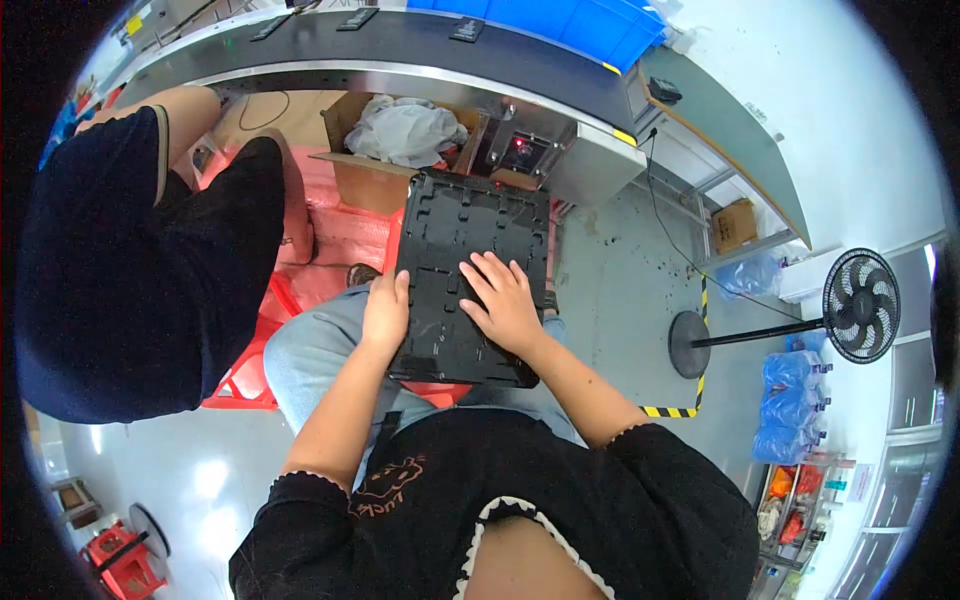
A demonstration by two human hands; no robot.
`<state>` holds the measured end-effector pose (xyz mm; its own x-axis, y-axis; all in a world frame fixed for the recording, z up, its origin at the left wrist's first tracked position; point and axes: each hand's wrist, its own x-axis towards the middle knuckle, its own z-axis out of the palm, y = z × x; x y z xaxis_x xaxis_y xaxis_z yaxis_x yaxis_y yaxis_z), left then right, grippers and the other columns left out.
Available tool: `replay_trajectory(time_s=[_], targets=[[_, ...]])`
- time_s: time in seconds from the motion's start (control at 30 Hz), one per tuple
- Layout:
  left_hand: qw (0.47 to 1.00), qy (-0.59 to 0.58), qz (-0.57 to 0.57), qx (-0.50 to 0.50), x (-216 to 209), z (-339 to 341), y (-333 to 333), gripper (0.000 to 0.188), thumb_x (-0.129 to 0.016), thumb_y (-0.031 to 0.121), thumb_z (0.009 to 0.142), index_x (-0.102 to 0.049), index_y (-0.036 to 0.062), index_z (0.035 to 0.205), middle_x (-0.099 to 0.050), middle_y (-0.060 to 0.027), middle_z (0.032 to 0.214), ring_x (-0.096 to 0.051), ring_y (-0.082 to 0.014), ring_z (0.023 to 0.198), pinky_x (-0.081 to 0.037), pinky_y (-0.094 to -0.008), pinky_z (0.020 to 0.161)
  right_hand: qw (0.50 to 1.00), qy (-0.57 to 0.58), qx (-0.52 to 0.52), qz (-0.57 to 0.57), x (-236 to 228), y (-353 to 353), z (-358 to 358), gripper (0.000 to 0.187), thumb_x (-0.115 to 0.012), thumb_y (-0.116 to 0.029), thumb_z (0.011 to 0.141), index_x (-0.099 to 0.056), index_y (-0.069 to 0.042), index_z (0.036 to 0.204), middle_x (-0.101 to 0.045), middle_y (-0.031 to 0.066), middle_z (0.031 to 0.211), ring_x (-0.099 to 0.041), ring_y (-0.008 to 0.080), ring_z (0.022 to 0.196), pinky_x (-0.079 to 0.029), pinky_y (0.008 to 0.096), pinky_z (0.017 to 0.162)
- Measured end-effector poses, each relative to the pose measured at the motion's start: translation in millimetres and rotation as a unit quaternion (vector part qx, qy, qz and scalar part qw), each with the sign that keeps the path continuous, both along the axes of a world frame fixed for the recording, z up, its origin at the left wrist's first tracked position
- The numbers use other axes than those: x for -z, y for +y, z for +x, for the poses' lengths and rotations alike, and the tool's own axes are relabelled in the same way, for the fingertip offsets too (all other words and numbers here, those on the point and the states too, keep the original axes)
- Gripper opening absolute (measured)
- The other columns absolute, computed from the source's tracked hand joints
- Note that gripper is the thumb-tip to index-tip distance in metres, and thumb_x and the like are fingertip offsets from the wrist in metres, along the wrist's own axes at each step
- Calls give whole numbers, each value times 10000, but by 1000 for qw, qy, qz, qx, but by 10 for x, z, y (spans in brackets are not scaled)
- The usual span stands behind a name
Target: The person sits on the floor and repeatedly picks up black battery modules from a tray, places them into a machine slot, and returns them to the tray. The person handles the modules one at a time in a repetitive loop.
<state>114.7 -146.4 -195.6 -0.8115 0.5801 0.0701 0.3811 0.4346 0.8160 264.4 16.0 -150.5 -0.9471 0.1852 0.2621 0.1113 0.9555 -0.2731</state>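
A black moulded plastic tray (440, 345) with raised ridges and recesses lies across my lap, its far end close to the bench. My left hand (386, 312) grips the tray's left edge, thumb on the upper side and the other fingers partly hidden along the edge. My right hand (505, 305) rests palm down on the tray's right half, fingers spread and holding nothing. Between the two hands the tray's patterned surface shows. I cannot see what, if anything, lies under the tray.
Ahead runs a conveyor bench (400, 45) carrying small dark pieces, with a blue crate (560, 30) behind. Below it sits a cardboard box (372, 185) holding white plastic. A co-worker (130, 270) sits close on my left. A standing fan (860, 305) and water jugs (790, 405) are at right.
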Motion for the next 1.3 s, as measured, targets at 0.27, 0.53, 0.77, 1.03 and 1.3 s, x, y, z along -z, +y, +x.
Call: replay_trajectory(time_s=[0.27,0.53,0.77,1.03,1.3], targets=[[1000,-16,14,-19,-47,42,-180,397,-423,266,1013,-603,-79,935,-602,-312,930,-563,-476,903,-437,-503,820,1000,3,-16,-10,6,-120,-22,535,-604,-296,892,-487,-116,1382,-446,111,1448,-387,296,1363,-263,521,1109],[1000,-11,-7,-28,-89,38,-22,360,-439,241,1007,-575,-89,958,-588,-327,962,-553,-485,932,-431,-503,825,987,70,-4,-146,-62,147,-142,419,-588,-185,912,-548,-72,1313,-504,128,1387,-440,306,1323,-317,486,1100],[993,-105,33,36,-217,-124,-139,413,-489,254,987,-538,-88,1213,-615,-275,1119,-561,-406,1101,-415,-425,971,952,307,14,-8,-1385,857,-212,252,-658,-91,846,-659,-35,1091,-614,157,1138,-601,317,1050,-480,396,916],[996,-60,-67,0,-608,-476,550,785,-613,339,920,-248,-124,1438,-328,-335,1436,-344,-428,1350,-282,-419,1126,934,212,158,242,-1891,3308,-1541,572,-711,-175,721,-578,-7,1252,-636,177,1122,-595,304,1015,-475,364,900],[986,17,-63,152,-417,-829,433,699,-549,40,891,-199,-50,1489,-253,-255,1532,-237,-375,1436,-204,-385,1177,958,-230,169,-10,-2100,3810,-1764,956,-717,-194,520,-448,-60,1427,-595,191,1254,-575,275,1139,-466,342,946]])
